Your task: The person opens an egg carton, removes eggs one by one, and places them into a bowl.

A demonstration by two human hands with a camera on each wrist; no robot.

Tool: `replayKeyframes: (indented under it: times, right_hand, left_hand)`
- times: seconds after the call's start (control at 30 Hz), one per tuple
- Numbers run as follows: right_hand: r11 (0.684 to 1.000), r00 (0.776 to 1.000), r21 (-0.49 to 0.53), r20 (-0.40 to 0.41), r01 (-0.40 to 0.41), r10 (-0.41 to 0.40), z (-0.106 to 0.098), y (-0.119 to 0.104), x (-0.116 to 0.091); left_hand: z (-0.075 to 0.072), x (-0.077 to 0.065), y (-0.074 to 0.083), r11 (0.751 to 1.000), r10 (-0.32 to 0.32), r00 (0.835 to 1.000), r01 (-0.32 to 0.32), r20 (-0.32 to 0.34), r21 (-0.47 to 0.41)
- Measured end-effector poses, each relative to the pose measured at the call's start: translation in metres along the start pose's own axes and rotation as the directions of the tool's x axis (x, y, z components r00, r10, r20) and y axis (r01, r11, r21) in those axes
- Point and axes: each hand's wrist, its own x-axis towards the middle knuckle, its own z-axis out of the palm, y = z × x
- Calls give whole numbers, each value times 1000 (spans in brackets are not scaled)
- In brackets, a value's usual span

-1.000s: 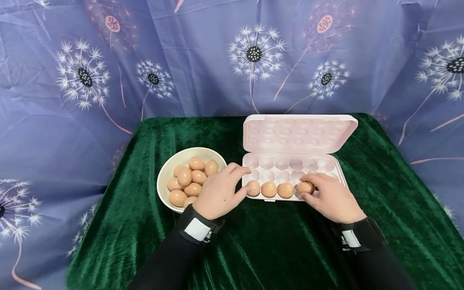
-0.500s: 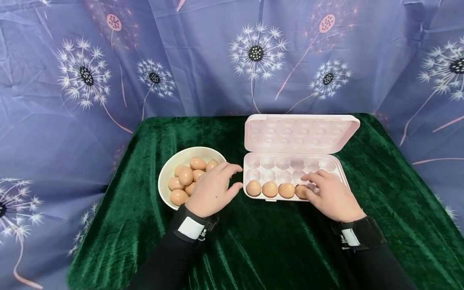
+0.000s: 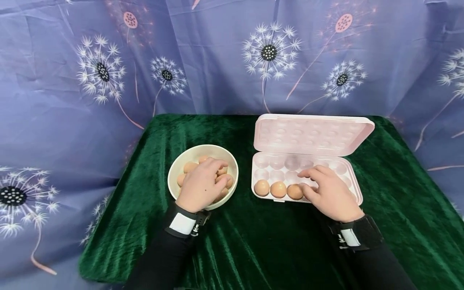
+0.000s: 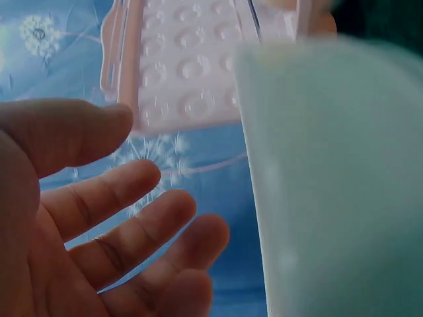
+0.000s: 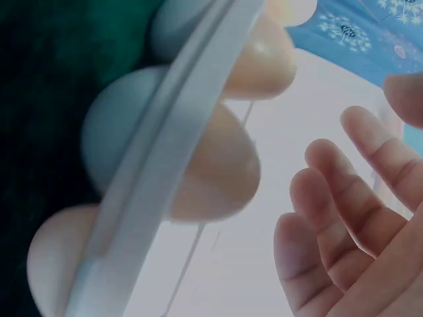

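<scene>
My left hand [image 3: 201,185] is over the cream bowl [image 3: 233,189] of brown eggs [image 3: 190,167], hiding part of them. In the left wrist view its fingers [image 4: 119,191] are spread with nothing between them, beside the bowl's pale wall [image 4: 330,185]. My right hand [image 3: 330,193] hovers over the right part of the pink egg carton [image 3: 277,176], fingers loosely bent and holding nothing. Brown eggs sit along the carton's front row, the nearest egg [image 3: 295,191] just left of the right thumb. Whatever lies under the right hand is hidden in the head view.
The carton's lid [image 3: 313,133] stands raised at the back. Bowl and carton rest on a table with a green velvet cloth [image 3: 232,249], bowl left and carton right, with a gap between. A blue dandelion-print curtain [image 3: 217,60] hangs behind.
My left hand has moved left from the carton's edge to above the bowl. The right hand has let go of an egg in the front row. The head view has shifted slightly.
</scene>
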Motion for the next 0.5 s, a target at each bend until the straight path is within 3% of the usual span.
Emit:
replayKeyframes:
  times: [0.13,0.5]
  right_hand:
    - [1000,1000,9,10,18,-18,2,-5,4]
    - [999,999,24,17,49,-49,9,-16,12]
  left_hand:
    - [-5,-1,-8,999,-44,999,44,-2,6]
    - [-29,-1,-33,995,-78,997,77,17,59]
